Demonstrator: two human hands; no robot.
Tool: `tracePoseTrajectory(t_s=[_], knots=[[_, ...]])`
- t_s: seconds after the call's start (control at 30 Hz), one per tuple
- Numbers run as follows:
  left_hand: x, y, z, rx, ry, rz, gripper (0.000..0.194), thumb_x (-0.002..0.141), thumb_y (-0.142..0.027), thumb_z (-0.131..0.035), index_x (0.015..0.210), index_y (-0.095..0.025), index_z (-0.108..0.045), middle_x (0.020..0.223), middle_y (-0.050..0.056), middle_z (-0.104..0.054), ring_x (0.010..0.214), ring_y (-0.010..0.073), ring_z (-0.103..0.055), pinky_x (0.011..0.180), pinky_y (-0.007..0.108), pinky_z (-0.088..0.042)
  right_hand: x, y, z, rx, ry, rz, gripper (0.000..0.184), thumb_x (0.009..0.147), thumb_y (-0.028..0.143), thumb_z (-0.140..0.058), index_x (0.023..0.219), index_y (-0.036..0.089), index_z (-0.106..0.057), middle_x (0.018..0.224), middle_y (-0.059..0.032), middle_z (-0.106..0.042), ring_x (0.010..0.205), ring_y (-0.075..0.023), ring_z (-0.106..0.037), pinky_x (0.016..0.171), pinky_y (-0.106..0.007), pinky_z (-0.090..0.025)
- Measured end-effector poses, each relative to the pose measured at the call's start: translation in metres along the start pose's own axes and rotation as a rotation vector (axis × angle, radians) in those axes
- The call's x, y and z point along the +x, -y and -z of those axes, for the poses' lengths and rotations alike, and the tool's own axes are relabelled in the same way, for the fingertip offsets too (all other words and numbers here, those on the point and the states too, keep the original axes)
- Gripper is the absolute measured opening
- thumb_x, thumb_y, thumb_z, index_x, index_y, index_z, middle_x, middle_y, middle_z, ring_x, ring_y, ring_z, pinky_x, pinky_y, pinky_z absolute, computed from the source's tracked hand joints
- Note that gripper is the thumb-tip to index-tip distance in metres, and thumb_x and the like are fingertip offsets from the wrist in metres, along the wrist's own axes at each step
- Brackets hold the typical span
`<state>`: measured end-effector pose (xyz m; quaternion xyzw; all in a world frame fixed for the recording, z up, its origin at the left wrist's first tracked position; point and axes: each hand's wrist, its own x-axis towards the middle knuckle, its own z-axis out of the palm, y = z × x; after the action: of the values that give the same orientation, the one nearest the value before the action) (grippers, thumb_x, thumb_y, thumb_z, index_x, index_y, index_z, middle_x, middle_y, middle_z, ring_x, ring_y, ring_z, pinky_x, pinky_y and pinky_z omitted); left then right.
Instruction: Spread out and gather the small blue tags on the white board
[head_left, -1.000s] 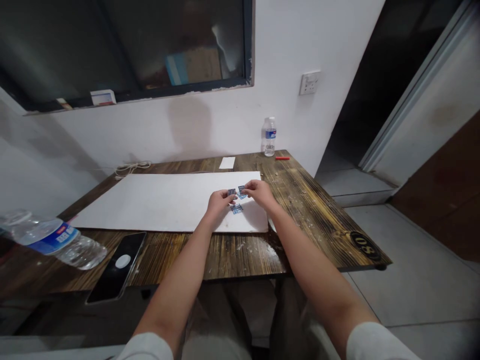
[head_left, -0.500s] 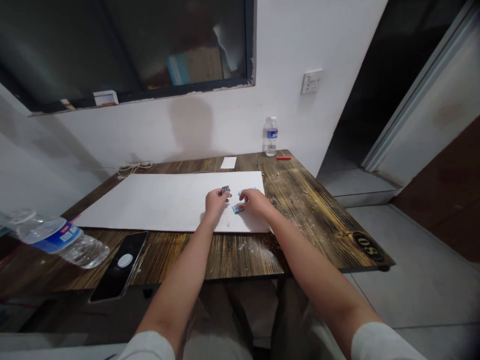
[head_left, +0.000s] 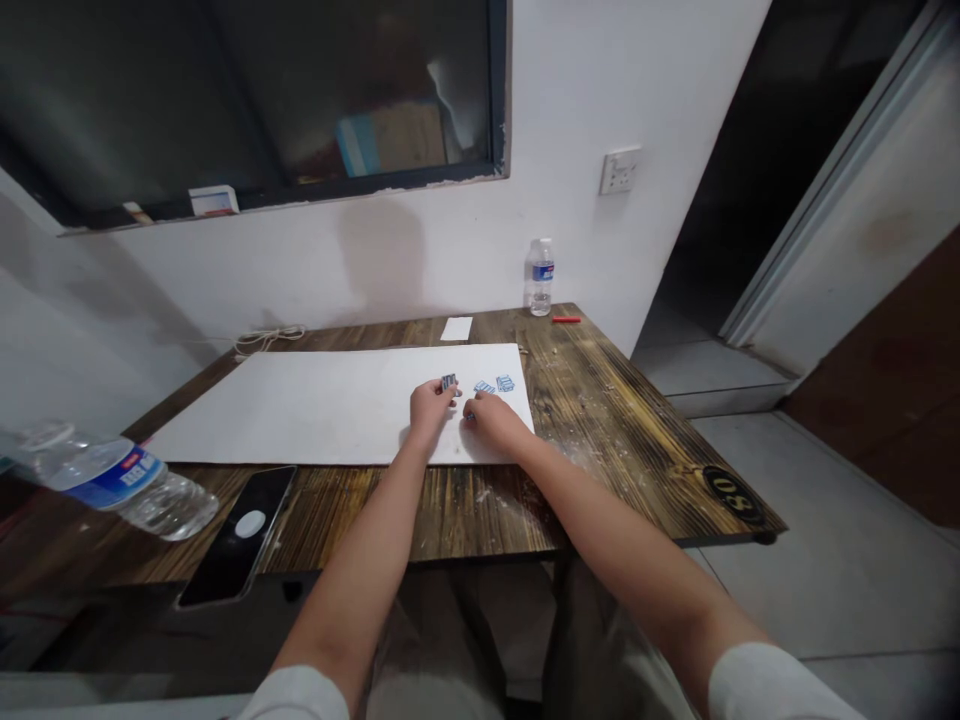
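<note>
Pinching a small dark striped piece [head_left: 448, 382] in the left hand [head_left: 429, 412], over the white board [head_left: 315, 405].
The right hand [head_left: 498, 422] curls at its three o'clock; whether it grips the bluish piece [head_left: 469, 415] by its fingertips cannot be told. Two blue-striped pieces [head_left: 505, 384] lie nearer the right hand, at its twelve o'clock, long axes too small to judge. Toward one o'clock, an upright bottle [head_left: 541, 279] holds clear liquid.
</note>
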<state>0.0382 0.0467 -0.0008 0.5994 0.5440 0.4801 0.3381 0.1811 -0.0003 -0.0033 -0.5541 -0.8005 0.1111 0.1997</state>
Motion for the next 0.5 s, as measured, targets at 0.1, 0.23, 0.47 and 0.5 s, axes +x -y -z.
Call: tracePoseTrajectory(t_s=[0.1, 0.23, 0.47, 0.5], knots=[[-0.001, -0.001, 0.000, -0.024, -0.007, 0.016, 0.026, 0.070, -0.039, -0.068, 0.079, -0.015, -0.072, 0.077, 0.008, -0.073, 0.058, 0.0137, -0.060, 0.050, 0.021, -0.044, 0.002, -0.005, 0.005, 0.068, -0.017, -0.021, 0.024, 0.086, 0.023, -0.063, 0.109, 0.017, -0.068, 0.108, -0.0108, -0.063, 0.095, -0.0202, -0.060, 0.079, -0.027, -0.042], [-0.001, 0.002, -0.001, -0.071, -0.040, 0.057, 0.028, 0.069, -0.036, -0.069, 0.087, -0.015, -0.073, 0.079, 0.009, -0.073, 0.059, 0.0133, -0.060, 0.050, 0.021, -0.045, 0.003, -0.019, 0.018, 0.048, -0.007, -0.140, 0.037, 0.080, 0.032, -0.073, 0.113, 0.017, -0.068, 0.110, -0.0116, -0.063, 0.099, -0.0228, -0.060, 0.079, -0.027, -0.042], [0.006, 0.018, -0.004, -0.146, -0.060, 0.146, 0.029, 0.064, -0.037, -0.073, 0.081, -0.013, -0.072, 0.074, 0.007, -0.073, 0.054, 0.0114, -0.060, 0.054, 0.023, -0.048, 0.003, -0.024, 0.020, -0.010, 0.043, -0.129, 0.032, 0.070, 0.039, -0.082, 0.095, 0.020, -0.077, 0.106, -0.0105, -0.066, 0.094, -0.0236, -0.061, 0.074, -0.028, -0.042], [0.007, 0.020, -0.004, -0.151, -0.063, 0.149, 0.029, 0.064, -0.037, -0.074, 0.081, -0.013, -0.072, 0.075, 0.007, -0.073, 0.054, 0.0113, -0.060, 0.053, 0.023, -0.047, 0.004, -0.022, 0.019, -0.009, 0.044, -0.125, 0.031, 0.070, 0.039, -0.081, 0.095, 0.021, -0.077, 0.105, -0.0099, -0.067, 0.094, -0.0232, -0.061, 0.074, -0.028, -0.042]])
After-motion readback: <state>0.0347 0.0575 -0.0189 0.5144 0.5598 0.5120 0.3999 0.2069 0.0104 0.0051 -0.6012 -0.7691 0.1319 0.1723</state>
